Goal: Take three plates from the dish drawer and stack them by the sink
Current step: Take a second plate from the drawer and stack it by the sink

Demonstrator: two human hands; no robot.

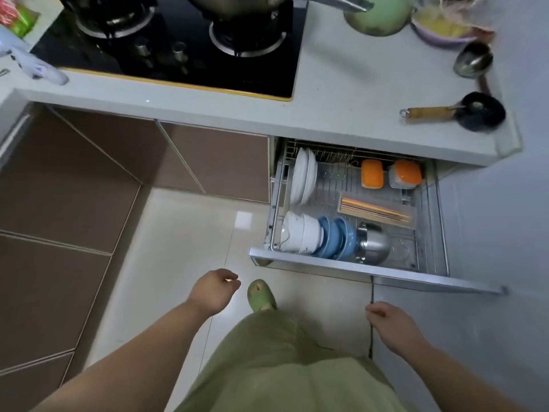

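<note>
The dish drawer is pulled out under the counter, right of centre. White plates stand on edge in its wire rack at the back left. In front of them lie white bowls, blue bowls and a steel pot. My left hand hangs over the floor, left of the drawer front, with loosely curled fingers and nothing in it. My right hand hangs below the drawer front, also loosely curled and holding nothing. No sink is in view.
A black gas hob with pots sits on the grey counter. A ladle, a brush and a green melon lie at the right. Orange-lidded boxes and chopsticks are in the drawer. Brown cabinets stand left.
</note>
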